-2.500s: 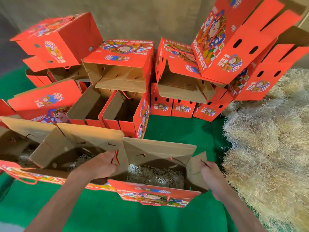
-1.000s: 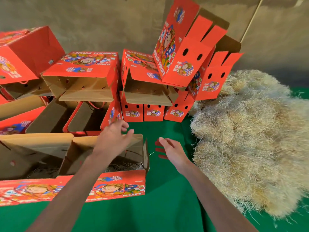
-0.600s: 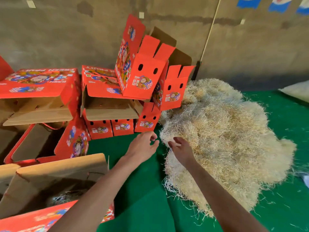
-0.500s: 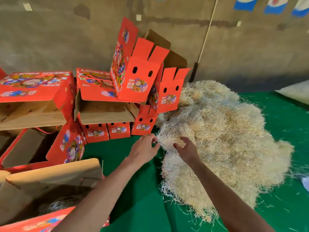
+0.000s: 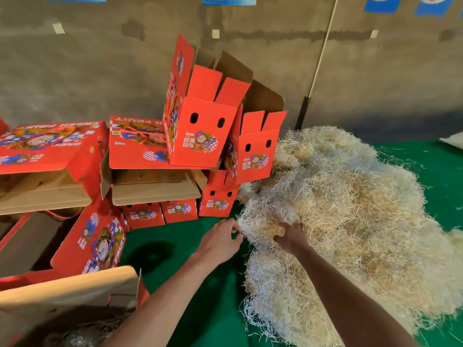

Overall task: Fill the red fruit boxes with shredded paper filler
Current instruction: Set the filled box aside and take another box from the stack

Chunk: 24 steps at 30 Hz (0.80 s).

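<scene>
Right hand (image 5: 290, 237) digs curled fingers into the big heap of pale shredded paper filler (image 5: 350, 221) on the green counter (image 5: 190, 249), left hand (image 5: 220, 240) pinching edge strands, likely gathering a clump for the near open red cardboard fruit box (image 5: 70, 296).

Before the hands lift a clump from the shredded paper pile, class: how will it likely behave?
The shredded paper pile looks loose and tangled, so a clump probably comes away floppy, trailing strands. Its airy fluff suggests it is light for its bulk. Stray shreds on the green cloth suggest bits will shed.
</scene>
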Each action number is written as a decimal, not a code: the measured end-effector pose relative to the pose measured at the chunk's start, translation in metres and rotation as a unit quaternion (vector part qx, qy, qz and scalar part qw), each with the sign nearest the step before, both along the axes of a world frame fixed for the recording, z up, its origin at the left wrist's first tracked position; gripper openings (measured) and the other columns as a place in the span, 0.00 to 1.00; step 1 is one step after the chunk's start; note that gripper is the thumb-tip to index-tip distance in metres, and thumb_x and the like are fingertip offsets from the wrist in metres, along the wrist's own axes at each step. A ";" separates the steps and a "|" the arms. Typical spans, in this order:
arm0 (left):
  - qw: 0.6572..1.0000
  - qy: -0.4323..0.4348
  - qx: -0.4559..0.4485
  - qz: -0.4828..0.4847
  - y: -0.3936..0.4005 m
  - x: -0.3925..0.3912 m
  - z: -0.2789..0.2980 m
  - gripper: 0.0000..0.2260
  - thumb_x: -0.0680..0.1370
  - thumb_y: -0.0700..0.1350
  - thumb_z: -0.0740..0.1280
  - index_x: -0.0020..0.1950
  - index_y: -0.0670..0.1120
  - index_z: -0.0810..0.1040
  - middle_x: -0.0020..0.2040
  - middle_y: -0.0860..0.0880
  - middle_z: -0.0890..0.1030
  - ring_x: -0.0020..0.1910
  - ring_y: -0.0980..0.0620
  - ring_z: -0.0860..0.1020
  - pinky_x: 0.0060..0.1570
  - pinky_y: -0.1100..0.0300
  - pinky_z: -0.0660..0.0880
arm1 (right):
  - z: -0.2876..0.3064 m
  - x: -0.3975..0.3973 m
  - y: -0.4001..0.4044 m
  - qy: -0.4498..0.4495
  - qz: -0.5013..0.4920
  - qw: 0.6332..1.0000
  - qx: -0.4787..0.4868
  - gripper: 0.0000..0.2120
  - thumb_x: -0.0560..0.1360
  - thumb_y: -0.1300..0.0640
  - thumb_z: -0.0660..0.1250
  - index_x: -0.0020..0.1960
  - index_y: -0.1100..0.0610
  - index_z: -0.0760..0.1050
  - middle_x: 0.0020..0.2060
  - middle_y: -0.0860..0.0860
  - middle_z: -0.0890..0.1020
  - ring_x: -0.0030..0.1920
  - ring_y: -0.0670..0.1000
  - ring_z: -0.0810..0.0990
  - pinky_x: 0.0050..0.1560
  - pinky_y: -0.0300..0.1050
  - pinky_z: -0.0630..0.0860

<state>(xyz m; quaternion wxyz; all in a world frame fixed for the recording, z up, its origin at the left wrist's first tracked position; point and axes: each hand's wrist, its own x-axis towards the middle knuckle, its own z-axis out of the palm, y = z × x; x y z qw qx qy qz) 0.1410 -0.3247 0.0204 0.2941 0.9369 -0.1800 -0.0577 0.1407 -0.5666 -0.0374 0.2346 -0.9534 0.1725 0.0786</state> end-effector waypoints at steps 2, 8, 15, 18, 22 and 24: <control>1.000 0.001 0.010 0.007 0.004 0.006 -0.002 0.11 0.80 0.53 0.66 0.60 0.52 0.76 0.57 0.56 0.79 0.50 0.55 0.79 0.52 0.55 0.77 | -0.007 0.001 -0.002 -0.001 -0.012 1.000 0.005 0.32 0.78 0.54 0.69 0.79 0.53 0.61 0.77 0.62 0.59 0.76 0.63 0.62 0.76 0.62 0.60; 0.999 0.031 -0.034 0.021 0.012 0.015 -0.002 0.12 0.80 0.54 0.67 0.61 0.53 0.76 0.58 0.56 0.80 0.51 0.56 0.79 0.56 0.53 0.77 | 0.019 -0.003 0.011 -0.240 -0.069 0.966 0.068 0.11 0.80 0.50 0.67 0.46 0.57 0.81 0.48 0.53 0.84 0.43 0.49 0.82 0.48 0.47 0.80; 0.959 0.083 -0.268 0.040 0.012 0.001 0.027 0.38 0.71 0.67 0.72 0.76 0.67 0.56 0.76 0.58 0.63 0.66 0.52 0.74 0.64 0.48 0.75 | 0.098 -0.028 0.066 -0.439 -0.085 0.841 0.305 0.13 0.77 0.48 0.71 0.43 0.56 0.74 0.35 0.41 0.77 0.35 0.41 0.74 0.41 0.32 0.71; 0.910 0.159 -0.379 0.052 0.011 -0.009 0.049 0.41 0.63 0.74 0.74 0.70 0.77 0.56 0.76 0.61 0.61 0.71 0.52 0.69 0.62 0.44 0.77 | 0.125 -0.045 0.091 -0.454 -0.064 0.798 0.390 0.14 0.78 0.52 0.72 0.43 0.61 0.74 0.35 0.50 0.75 0.35 0.47 0.71 0.40 0.40 0.72; 0.817 0.286 -0.495 0.072 0.020 -0.021 0.066 0.30 0.63 0.72 0.75 0.60 0.83 0.64 0.70 0.59 0.71 0.64 0.52 0.75 0.49 0.43 0.82 | 0.150 -0.064 0.129 -0.434 -0.024 0.764 0.476 0.11 0.78 0.54 0.72 0.49 0.63 0.77 0.40 0.52 0.80 0.38 0.46 0.77 0.42 0.41 0.74; 0.764 0.354 -0.533 0.082 0.029 -0.024 0.069 0.33 0.62 0.75 0.73 0.65 0.74 0.70 0.65 0.49 0.77 0.62 0.44 0.78 0.51 0.44 0.81 | 0.159 -0.066 0.147 -0.401 -0.011 0.751 0.524 0.07 0.77 0.56 0.72 0.49 0.60 0.79 0.43 0.51 0.82 0.45 0.46 0.80 0.47 0.42 0.75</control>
